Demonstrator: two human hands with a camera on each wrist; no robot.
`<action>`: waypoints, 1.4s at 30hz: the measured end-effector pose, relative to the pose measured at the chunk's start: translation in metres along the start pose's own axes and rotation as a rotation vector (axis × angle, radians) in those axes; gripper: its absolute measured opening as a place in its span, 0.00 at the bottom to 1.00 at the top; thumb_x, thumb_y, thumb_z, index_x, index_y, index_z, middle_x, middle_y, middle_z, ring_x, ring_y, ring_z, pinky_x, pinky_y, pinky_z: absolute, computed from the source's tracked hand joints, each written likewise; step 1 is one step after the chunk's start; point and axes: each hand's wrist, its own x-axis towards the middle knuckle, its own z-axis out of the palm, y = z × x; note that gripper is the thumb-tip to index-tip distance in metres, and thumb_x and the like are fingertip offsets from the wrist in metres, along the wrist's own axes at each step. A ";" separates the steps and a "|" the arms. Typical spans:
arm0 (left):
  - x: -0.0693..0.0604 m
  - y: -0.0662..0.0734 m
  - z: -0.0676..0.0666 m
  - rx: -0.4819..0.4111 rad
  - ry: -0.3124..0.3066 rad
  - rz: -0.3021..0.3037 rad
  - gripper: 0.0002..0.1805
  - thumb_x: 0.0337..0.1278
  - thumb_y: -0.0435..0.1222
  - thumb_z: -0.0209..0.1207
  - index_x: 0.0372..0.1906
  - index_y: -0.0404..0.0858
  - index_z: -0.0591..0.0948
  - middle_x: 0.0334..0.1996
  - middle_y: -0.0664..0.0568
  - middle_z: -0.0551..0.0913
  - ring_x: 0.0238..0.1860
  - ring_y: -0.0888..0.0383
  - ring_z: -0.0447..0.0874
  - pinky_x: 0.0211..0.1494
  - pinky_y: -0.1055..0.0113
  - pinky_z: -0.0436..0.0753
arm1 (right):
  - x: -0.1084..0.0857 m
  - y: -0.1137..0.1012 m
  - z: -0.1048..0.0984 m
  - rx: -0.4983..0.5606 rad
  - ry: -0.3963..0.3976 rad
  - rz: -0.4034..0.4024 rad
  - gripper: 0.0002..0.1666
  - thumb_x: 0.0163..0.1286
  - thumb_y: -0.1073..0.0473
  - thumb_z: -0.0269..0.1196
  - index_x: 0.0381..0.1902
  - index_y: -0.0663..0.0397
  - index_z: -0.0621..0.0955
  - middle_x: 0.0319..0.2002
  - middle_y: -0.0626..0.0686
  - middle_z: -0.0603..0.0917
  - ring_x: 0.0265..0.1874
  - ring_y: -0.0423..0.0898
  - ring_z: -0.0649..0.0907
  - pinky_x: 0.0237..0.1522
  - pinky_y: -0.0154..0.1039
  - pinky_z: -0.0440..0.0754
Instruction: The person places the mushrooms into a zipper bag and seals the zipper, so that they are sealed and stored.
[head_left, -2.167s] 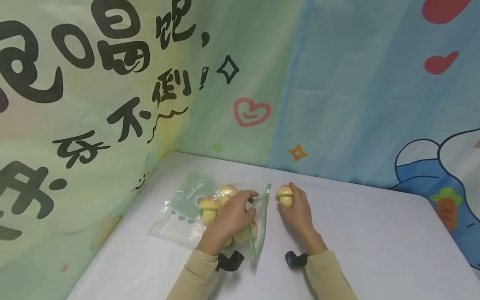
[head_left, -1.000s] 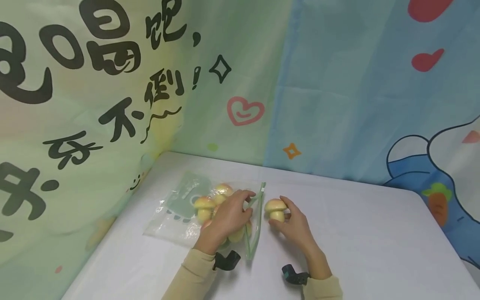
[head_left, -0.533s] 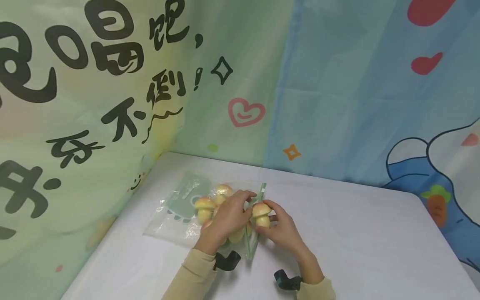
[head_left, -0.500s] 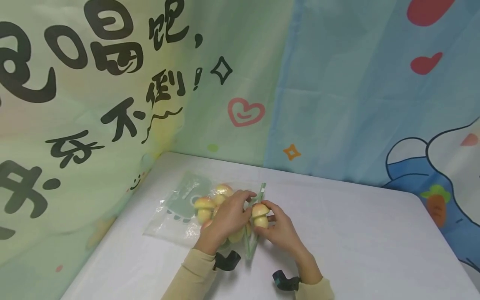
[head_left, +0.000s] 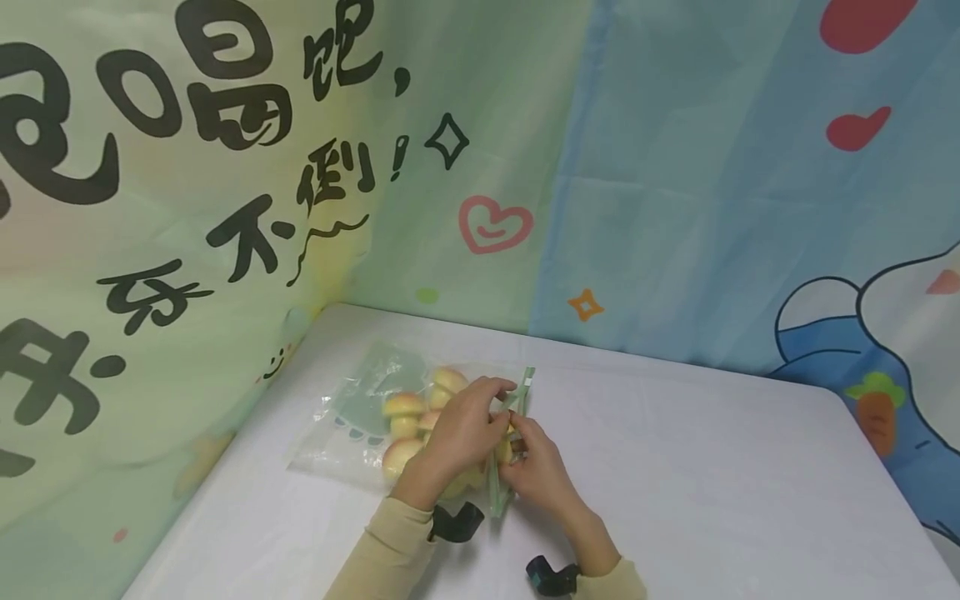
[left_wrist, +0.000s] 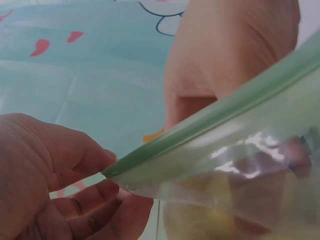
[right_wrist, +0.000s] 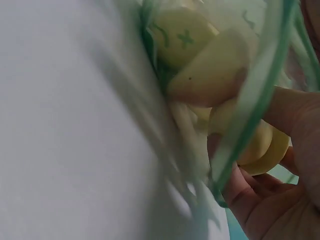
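A clear zip bag [head_left: 318,450] with a green-edged mouth lies on the table, holding several yellow toy mushrooms [head_left: 405,410] with orange-tinged caps. My left hand [head_left: 467,425] pinches the green rim [left_wrist: 150,152] between thumb and fingers, keeping the mouth apart. My right hand [head_left: 542,473] reaches into that mouth and grips a mushroom [right_wrist: 274,154] by its sides, its thumb and fingers around it. In the right wrist view, other mushrooms [right_wrist: 215,70] sit beside it within the bag. The head view mostly hides the gripped mushroom behind the rim and fingers.
White cloth covers the table [head_left: 712,483]. Printed fabric [head_left: 675,167] hangs along its back and left sides. A black wrist camera [head_left: 459,523] sits on the left wrist and another camera [head_left: 551,575] on the right.
My right hand has carried its mushroom leftward and down from beside the bag into the mouth. My left hand has kept its hold on the rim.
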 end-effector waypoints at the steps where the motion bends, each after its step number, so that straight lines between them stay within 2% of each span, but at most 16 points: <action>1: 0.000 0.000 0.000 -0.002 -0.001 0.000 0.21 0.58 0.32 0.59 0.58 0.42 0.79 0.47 0.52 0.82 0.34 0.60 0.78 0.36 0.69 0.76 | -0.001 -0.001 0.001 0.011 -0.008 0.000 0.44 0.48 0.76 0.66 0.66 0.53 0.71 0.56 0.57 0.77 0.42 0.52 0.84 0.35 0.33 0.83; 3: 0.000 0.001 0.000 -0.007 -0.009 -0.003 0.21 0.58 0.32 0.58 0.58 0.42 0.79 0.47 0.52 0.82 0.34 0.60 0.78 0.36 0.68 0.76 | -0.003 -0.001 0.003 0.033 -0.027 0.000 0.46 0.47 0.77 0.64 0.67 0.51 0.71 0.58 0.56 0.76 0.43 0.53 0.84 0.33 0.33 0.82; 6: 0.001 0.002 0.001 -0.014 -0.019 -0.006 0.21 0.58 0.32 0.57 0.58 0.42 0.79 0.47 0.52 0.81 0.34 0.59 0.76 0.37 0.67 0.76 | -0.005 -0.001 0.007 0.049 -0.035 -0.020 0.46 0.47 0.78 0.64 0.67 0.53 0.70 0.58 0.58 0.76 0.44 0.54 0.84 0.32 0.33 0.82; 12: 0.001 0.002 0.002 -0.009 -0.040 -0.003 0.21 0.59 0.33 0.58 0.59 0.42 0.78 0.47 0.52 0.81 0.38 0.59 0.78 0.42 0.65 0.77 | -0.008 0.000 0.013 0.108 -0.064 -0.022 0.45 0.48 0.78 0.62 0.68 0.58 0.67 0.58 0.60 0.78 0.48 0.56 0.84 0.39 0.34 0.83; 17: 0.001 0.003 0.003 -0.011 -0.065 0.016 0.21 0.59 0.32 0.57 0.58 0.41 0.78 0.45 0.52 0.81 0.36 0.59 0.77 0.41 0.65 0.77 | -0.009 0.001 0.015 0.064 -0.078 -0.008 0.42 0.52 0.76 0.61 0.67 0.57 0.68 0.58 0.59 0.79 0.48 0.55 0.84 0.40 0.35 0.83; 22: 0.002 0.003 0.005 -0.004 -0.072 0.012 0.20 0.58 0.33 0.58 0.57 0.41 0.80 0.42 0.51 0.81 0.32 0.61 0.75 0.35 0.69 0.75 | -0.008 0.000 0.005 0.031 0.012 0.022 0.34 0.54 0.74 0.61 0.60 0.50 0.75 0.56 0.56 0.82 0.42 0.52 0.86 0.34 0.34 0.83; 27: 0.002 0.004 0.008 0.023 -0.113 0.014 0.18 0.57 0.32 0.60 0.54 0.39 0.80 0.41 0.50 0.81 0.33 0.59 0.76 0.34 0.69 0.75 | -0.004 0.004 -0.013 0.032 0.209 0.054 0.17 0.64 0.68 0.65 0.51 0.54 0.82 0.43 0.53 0.86 0.31 0.48 0.85 0.23 0.33 0.81; 30: 0.002 0.005 0.010 0.043 -0.169 0.005 0.18 0.56 0.33 0.61 0.54 0.39 0.81 0.40 0.50 0.81 0.36 0.57 0.78 0.37 0.67 0.76 | -0.001 0.011 -0.022 0.056 0.323 0.135 0.18 0.66 0.65 0.64 0.54 0.58 0.80 0.40 0.54 0.86 0.27 0.50 0.85 0.22 0.33 0.81; 33: 0.001 0.006 0.012 0.028 -0.249 -0.020 0.19 0.56 0.34 0.60 0.54 0.39 0.80 0.42 0.50 0.81 0.38 0.57 0.79 0.38 0.67 0.77 | 0.002 0.021 -0.027 0.069 0.370 0.249 0.25 0.69 0.60 0.62 0.62 0.60 0.74 0.44 0.58 0.85 0.32 0.53 0.87 0.28 0.33 0.81; 37: -0.003 0.008 0.014 -0.051 -0.359 -0.036 0.21 0.55 0.31 0.58 0.56 0.39 0.79 0.44 0.49 0.81 0.35 0.61 0.78 0.35 0.70 0.78 | 0.004 0.032 -0.028 0.167 0.295 0.384 0.28 0.74 0.52 0.56 0.66 0.63 0.71 0.52 0.63 0.83 0.42 0.53 0.87 0.38 0.33 0.82; 40: -0.005 0.011 0.016 -0.079 -0.437 0.005 0.23 0.51 0.29 0.58 0.56 0.38 0.79 0.42 0.50 0.81 0.31 0.64 0.77 0.31 0.72 0.78 | 0.005 0.035 -0.028 0.250 0.252 0.427 0.26 0.77 0.50 0.52 0.61 0.64 0.76 0.52 0.63 0.83 0.42 0.52 0.87 0.38 0.34 0.83; 42: -0.006 0.014 0.017 -0.073 -0.491 0.044 0.22 0.52 0.29 0.59 0.55 0.38 0.80 0.39 0.52 0.81 0.30 0.65 0.76 0.31 0.73 0.77 | 0.006 0.034 -0.028 0.246 0.262 0.429 0.24 0.77 0.49 0.51 0.57 0.62 0.80 0.51 0.61 0.84 0.43 0.50 0.85 0.41 0.36 0.82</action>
